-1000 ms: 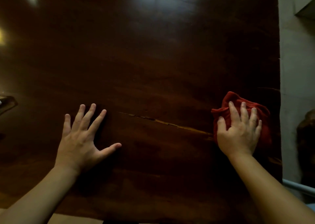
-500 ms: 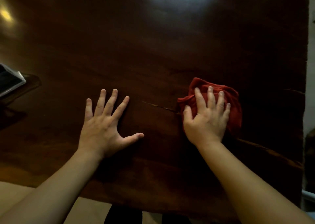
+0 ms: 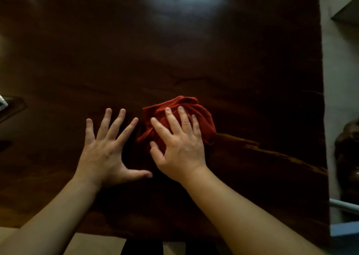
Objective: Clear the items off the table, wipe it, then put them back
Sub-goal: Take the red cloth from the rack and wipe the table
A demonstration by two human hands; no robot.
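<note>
A dark, glossy wooden table (image 3: 174, 56) fills most of the view. On it, near the middle front, lies a crumpled red cloth (image 3: 202, 115). My right hand (image 3: 180, 146) presses flat on the cloth with its fingers spread over it. Just left of it, my left hand (image 3: 104, 150) rests flat on the bare wood, fingers spread wide, holding nothing. The left thumb reaches under the right hand's thumb side.
The table's right edge (image 3: 323, 99) runs along a pale floor, with a dark object (image 3: 347, 148) beside it. A thin flat item (image 3: 3, 105) pokes in at the far left edge. A light streak (image 3: 262, 148) crosses the wood at the right.
My right hand has slid the red cloth leftwards across the table, from near the right edge to right beside my left hand. The left hand stayed planted.
</note>
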